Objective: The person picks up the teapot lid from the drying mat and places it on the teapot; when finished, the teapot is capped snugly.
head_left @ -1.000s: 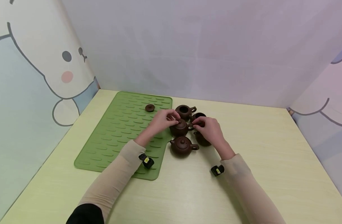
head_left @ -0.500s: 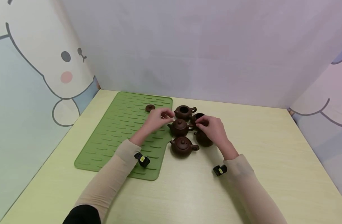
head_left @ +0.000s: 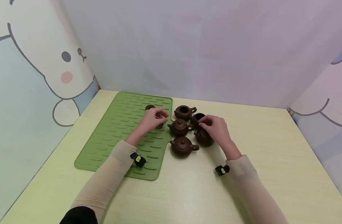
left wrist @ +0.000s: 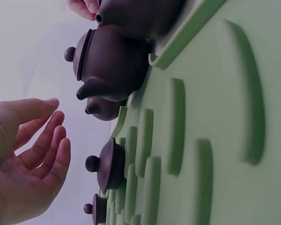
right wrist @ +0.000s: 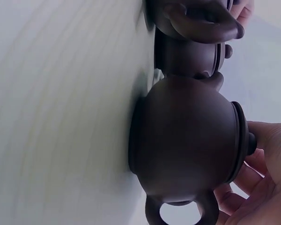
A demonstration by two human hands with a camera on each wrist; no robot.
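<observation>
My left hand [head_left: 151,119] hovers over the green mat [left wrist: 215,75], loosely bent and holding nothing in the left wrist view. Close by lie two dark brown lids, one lid [head_left: 160,125] partly behind the hand and another lid [head_left: 149,107] farther back. My right hand [head_left: 217,129] is over a lidded teapot [right wrist: 192,136], with thumb and forefinger close together near the lid knob; I see nothing gripped, and contact is hard to tell. Beside it stands an uncovered teapot [head_left: 197,118], partly covered by the hand.
Left of the right hand stand two lidded teapots, a middle teapot [head_left: 180,128] and a front teapot [head_left: 182,147]. A second uncovered teapot [head_left: 184,112] is at the back. The pale table [head_left: 271,161] meets a wall [head_left: 215,62] behind.
My left hand has drawn back leftward from the middle teapot's lid to above the mat. The right hand has shifted slightly right, away from that teapot's handle.
</observation>
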